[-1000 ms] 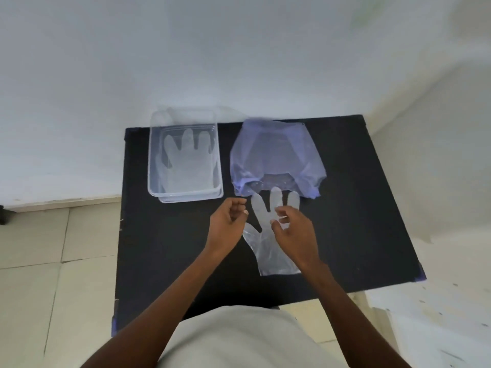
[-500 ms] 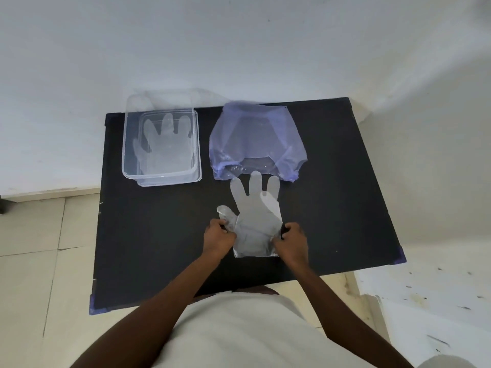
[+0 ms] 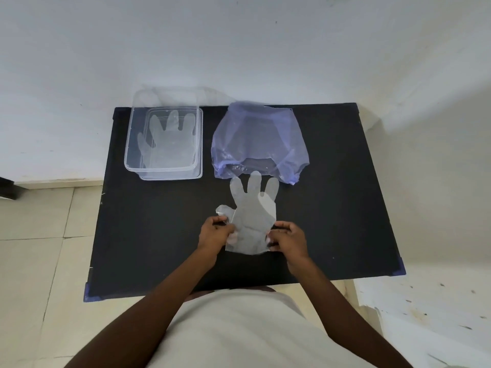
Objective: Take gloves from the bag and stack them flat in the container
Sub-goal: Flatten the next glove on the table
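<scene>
A thin clear plastic glove lies on the black table, its fingers pointing away from me toward the bag. My left hand pinches its cuff on the left side and my right hand pinches the right side. One finger of the glove is folded over the palm. A translucent purple bag sits at the back middle, its mouth facing me. The clear container at the back left holds a flat glove.
A white wall rises right behind the table. Tiled floor shows to the left and a white speckled surface lies to the right. My white shirt fills the bottom of the view.
Both hands moved from the middle of the glove down to its cuff and took hold of its two edges. The glove now lies spread out and the view has shifted.
</scene>
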